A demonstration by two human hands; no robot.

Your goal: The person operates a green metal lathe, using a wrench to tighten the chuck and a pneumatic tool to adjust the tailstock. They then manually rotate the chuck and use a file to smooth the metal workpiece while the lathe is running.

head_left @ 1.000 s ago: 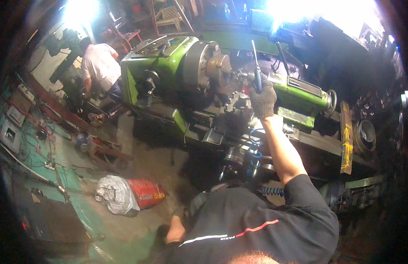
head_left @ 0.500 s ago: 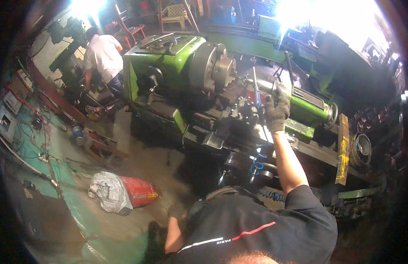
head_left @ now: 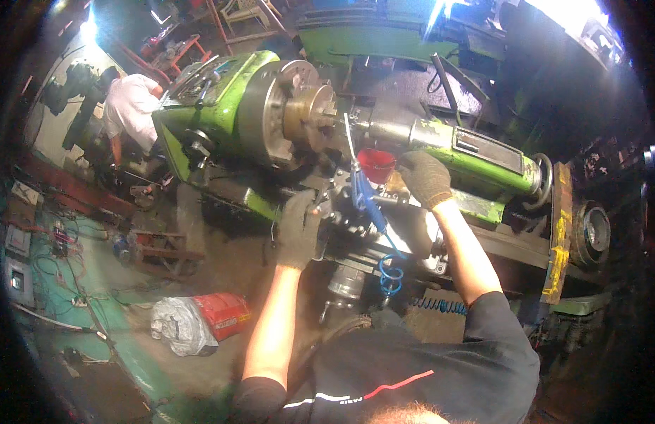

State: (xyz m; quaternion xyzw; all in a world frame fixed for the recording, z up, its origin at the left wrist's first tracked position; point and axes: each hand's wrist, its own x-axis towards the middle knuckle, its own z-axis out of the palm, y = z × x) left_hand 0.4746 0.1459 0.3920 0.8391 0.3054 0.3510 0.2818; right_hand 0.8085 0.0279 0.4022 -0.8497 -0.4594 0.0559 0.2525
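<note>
My dark shirt [head_left: 440, 353] is nearest: white and red stripes, small white lettering between. Coiled blue air hose [head_left: 391, 274] just ahead, running up to the blue blow gun [head_left: 367, 198], which sits between my hands over the lathe carriage [head_left: 345, 219], metal nozzle pointing up toward the chuck side; neither hand visibly on it. My gloved left hand [head_left: 299, 230] is at the carriage's left edge; fingers turned away, can't tell if they grip anything. My gloved right hand [head_left: 425, 178] is right of the blow gun, just beside a red container [head_left: 377, 166]; fingers look bent, can't tell if holding. Red-and-grey sack [head_left: 225, 314] on the floor at left, print on its red part too blurred to read. Flat bar [head_left: 559, 226] at right, yellow marks, not legible. Beyond my hands: lathe chuck [head_left: 264, 116], green tailstock [head_left: 476, 148]. Farther left, a co-worker in a pale shirt [head_left: 133, 106], bent over. Pale chair [head_left: 248, 14] at the back.
</note>
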